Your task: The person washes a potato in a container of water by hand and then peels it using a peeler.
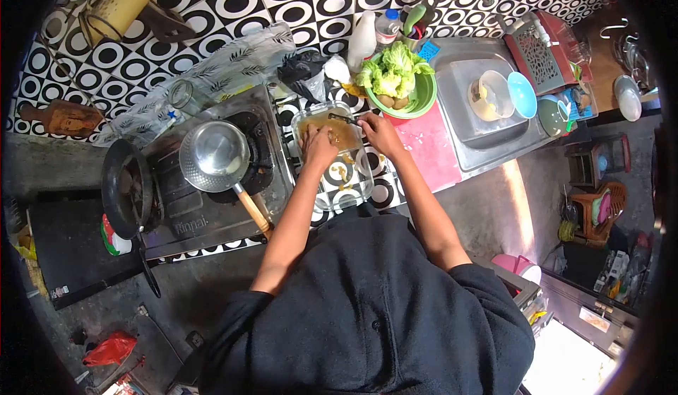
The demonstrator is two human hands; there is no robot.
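- The place was a kitchen, apparently in a home.
- A stove [166,236] marked "Rinnai" bore a wooden-handled metal pan [214,156] and a dark frying pan [121,183].
- A metal sink [452,95] was set into the worktop, with a clear tub [492,91] and a blue bowl [522,95] at it.
- Leafy greens [395,66] sat in a green basin [426,97], near a blue-capped bottle [387,29].
- Black-and-white circle-patterned tiles [236,3] covered the wall behind.
- A red rack [542,52] stood beyond the sink.
- An orange-brown chair [616,208] on the grey floor [470,222] suggested a household.
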